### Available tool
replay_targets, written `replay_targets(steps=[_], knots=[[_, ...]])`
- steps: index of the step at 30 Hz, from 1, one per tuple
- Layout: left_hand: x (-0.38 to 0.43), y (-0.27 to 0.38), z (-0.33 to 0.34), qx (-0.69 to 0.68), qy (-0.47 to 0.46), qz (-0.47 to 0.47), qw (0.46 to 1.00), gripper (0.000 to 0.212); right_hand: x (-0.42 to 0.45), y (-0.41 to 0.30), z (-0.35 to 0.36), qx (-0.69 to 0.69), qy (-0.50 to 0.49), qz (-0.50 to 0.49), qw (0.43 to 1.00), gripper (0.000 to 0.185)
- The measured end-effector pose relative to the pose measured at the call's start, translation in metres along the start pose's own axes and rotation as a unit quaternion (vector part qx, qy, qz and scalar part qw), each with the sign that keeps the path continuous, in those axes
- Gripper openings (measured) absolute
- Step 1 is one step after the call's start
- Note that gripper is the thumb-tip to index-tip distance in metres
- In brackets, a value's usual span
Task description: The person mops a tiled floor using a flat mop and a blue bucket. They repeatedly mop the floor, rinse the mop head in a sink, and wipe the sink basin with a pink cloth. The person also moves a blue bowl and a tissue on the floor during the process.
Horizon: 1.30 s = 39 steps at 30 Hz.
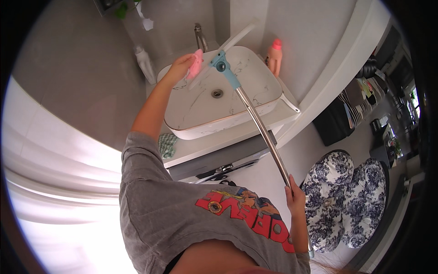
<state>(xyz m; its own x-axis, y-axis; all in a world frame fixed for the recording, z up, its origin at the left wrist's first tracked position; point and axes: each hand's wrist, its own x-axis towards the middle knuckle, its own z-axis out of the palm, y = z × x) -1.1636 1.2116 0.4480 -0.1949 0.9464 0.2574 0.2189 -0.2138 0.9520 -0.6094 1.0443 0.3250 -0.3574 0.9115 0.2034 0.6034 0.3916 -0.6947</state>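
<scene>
A bunched pink cloth [195,64] is pinched in the fingers of my left hand [181,68], above the far left part of the basin. Close to the cloth is the teal head [221,65] of a long-handled squeegee, its pale strip-like blade [236,38] slanting over the basin's far rim. My right hand [295,198] wraps around the lower part of its shiny metal pole [261,126], beside my body. Under the squeegee head sits a white marble-patterned countertop washbasin [191,111] with a round metal drain [217,93].
A metal faucet [200,37] stands behind the basin. White [145,65] and pink [274,57] plastic bottles flank it. On the counter [184,149] lie a green-and-white cloth [167,145] and a white handle [290,103]. A dark drawer front [219,162] is below; patterned cushioned seating [328,202] stands right.
</scene>
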Motion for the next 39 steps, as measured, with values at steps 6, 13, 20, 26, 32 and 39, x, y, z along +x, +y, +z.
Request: replay_targets(steps=[6,13,20,26,32,39], knots=[[0.036,0.037,0.044,-0.014,-0.001,0.091,0.996,0.032,-0.006,-0.004,0.004,-0.038,0.016,-0.014,0.999,0.040],[0.065,0.093,0.087,0.260,0.069,0.077,0.960,0.032,-0.018,-0.013,0.007,-0.071,0.012,-0.004,0.997,0.039],[0.069,0.065,0.098,0.148,-0.040,0.131,0.979,0.029,-0.027,-0.015,0.003,-0.078,0.051,0.006,0.996,0.040],[0.040,0.023,0.081,0.218,-0.062,0.154,0.962,0.026,-0.034,-0.012,-0.009,0.014,0.075,0.128,0.989,0.042],[0.033,-0.040,0.012,0.146,-0.027,0.044,0.988,0.031,-0.028,-0.017,-0.029,-0.047,0.120,0.025,0.991,0.041],[0.008,-0.018,0.000,-0.054,0.086,-0.026,0.994,0.030,-0.008,-0.011,-0.024,-0.047,0.133,0.036,0.989,0.044]])
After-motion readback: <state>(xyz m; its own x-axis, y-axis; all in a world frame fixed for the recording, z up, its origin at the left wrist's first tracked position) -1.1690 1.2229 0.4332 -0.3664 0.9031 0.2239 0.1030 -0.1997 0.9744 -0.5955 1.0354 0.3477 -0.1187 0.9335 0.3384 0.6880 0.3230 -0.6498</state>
